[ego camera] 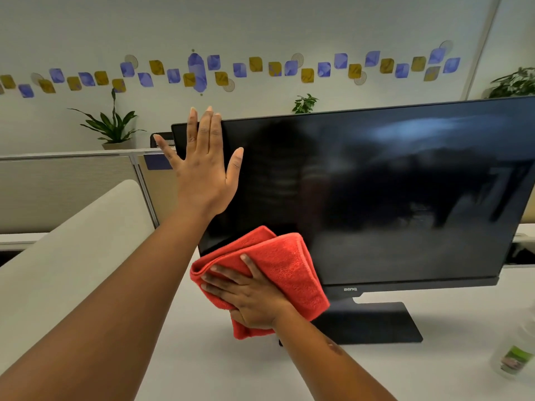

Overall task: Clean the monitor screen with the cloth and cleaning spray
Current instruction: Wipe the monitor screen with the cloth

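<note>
Pressing a red cloth (278,267) flat-fingered to the BenQ monitor (376,198), hands (249,293) both open.

Two bare, sleeveless forearms, unadorned hands (202,166)

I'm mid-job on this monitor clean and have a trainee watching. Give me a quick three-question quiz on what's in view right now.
1. True or false: the left hand lies flat with fingers spread at the upper left corner of the monitor.
2. Multiple choice: where is the red cloth? A) draped over the monitor's top edge B) under the right hand at the screen's lower left corner C) lying loose on the desk
3. Fill in: the spray bottle stands on the desk at the frame's lower ____ edge.

Key: 1 true; 2 B; 3 right.
</note>
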Available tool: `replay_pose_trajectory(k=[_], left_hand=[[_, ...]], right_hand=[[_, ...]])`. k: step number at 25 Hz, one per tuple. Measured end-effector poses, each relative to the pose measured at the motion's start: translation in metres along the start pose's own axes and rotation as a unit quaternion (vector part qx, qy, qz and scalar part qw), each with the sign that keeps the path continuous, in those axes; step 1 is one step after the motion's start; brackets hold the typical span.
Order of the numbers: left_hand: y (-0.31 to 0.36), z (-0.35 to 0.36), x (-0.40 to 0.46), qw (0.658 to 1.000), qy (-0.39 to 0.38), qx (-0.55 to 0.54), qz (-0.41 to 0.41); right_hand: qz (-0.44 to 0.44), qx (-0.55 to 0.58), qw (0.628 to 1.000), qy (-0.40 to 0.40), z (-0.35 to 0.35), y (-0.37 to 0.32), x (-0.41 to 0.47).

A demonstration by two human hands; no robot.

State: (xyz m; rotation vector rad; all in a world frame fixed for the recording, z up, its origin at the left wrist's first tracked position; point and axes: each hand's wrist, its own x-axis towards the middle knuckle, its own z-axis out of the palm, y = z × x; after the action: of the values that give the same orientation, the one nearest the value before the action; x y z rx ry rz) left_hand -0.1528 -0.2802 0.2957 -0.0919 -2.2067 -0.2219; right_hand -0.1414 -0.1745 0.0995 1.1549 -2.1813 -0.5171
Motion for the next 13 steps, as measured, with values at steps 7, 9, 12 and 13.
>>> replay_pose_trajectory(k=[7,9,12,13], left_hand=[[-0.009,-0.001,0.001,1.0,-0.016,0.018,0.018],[-0.009,-0.002,0.0,1.0,-0.01,0.007,0.017],[-0.001,0.006,-0.027,0.998,-0.008,0.032,0.052],[0.005,0.012,-0.045,0.996,-0.024,0.041,0.077]], right_hand=[[0.023,0.009,0.999,-0.035,0.007,0.012,-0.059],[0.07,0.006,0.997,-0.029,0.01,0.022,-0.09],[0.192,0.011,0.981,0.006,0.013,0.038,-0.136],[0.247,0.017,0.968,0.027,0.012,0.045,-0.146]])
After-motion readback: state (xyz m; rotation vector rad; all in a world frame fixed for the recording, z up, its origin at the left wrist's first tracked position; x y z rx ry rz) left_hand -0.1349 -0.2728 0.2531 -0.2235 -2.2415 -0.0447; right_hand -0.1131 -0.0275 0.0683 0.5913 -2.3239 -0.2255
